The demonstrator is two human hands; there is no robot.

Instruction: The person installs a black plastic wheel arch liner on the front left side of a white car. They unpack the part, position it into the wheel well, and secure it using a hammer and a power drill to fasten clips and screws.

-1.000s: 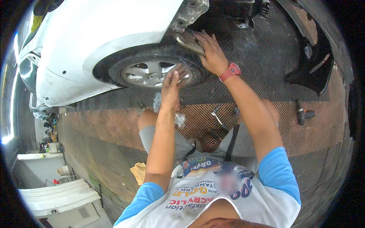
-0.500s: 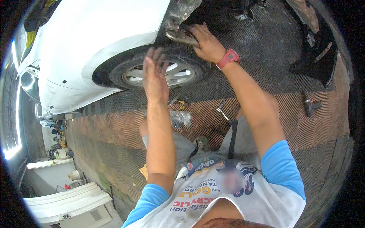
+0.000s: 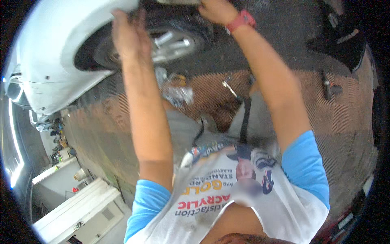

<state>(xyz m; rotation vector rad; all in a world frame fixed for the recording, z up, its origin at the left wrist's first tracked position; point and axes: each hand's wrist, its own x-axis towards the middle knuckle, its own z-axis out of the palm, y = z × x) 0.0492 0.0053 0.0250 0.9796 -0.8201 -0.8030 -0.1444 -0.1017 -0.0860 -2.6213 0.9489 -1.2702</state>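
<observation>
left hand (image 3: 132, 36) is up in front of the white car's (image 3: 48, 87) wheel arch, blurry but open, fingers apart, nothing visible in it. right hand (image 3: 219, 11) is at the end of a metal piece (image 3: 178, 1) above the wheel (image 3: 178, 44) (frame cuts it off, so can't tell how tightly it's gripping, if at all).

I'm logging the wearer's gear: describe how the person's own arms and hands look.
Short, bright-blue fabric sleeves end above both elbows, leaving the forearms bare. A chunky red wristwatch circles the right wrist; the left has none. The left hand and right hand wear no gloves.
</observation>
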